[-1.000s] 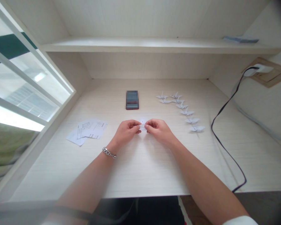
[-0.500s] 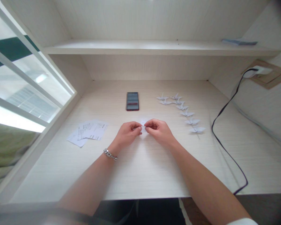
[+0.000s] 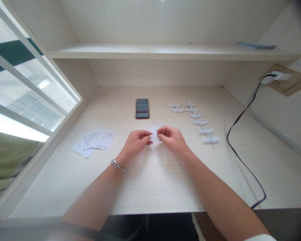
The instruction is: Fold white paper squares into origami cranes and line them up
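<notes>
A small piece of white paper (image 3: 154,134) is pinched between both hands over the middle of the pale wooden desk (image 3: 150,187). My left hand (image 3: 136,142), with a metal bracelet on its wrist, grips the paper's left side with fingers closed. On the paper's right side my right hand (image 3: 173,139) holds it with fingers pinched. Most of the paper is hidden behind the fingers. A curved row of several white folded paper cranes (image 3: 194,118) lies to the right of my hands.
A dark phone (image 3: 141,108) lies flat beyond my hands. Printed paper slips (image 3: 95,140) lie at the left. A black cable (image 3: 240,147) runs from a wall socket (image 3: 282,77) across the desk's right side. A shelf (image 3: 165,50) spans above; a window frame is at left.
Both hands stay together on the paper. Their fingers have shifted slightly on it, the right thumb and fingertips moving a little; the view rose a touch since a second ago.
</notes>
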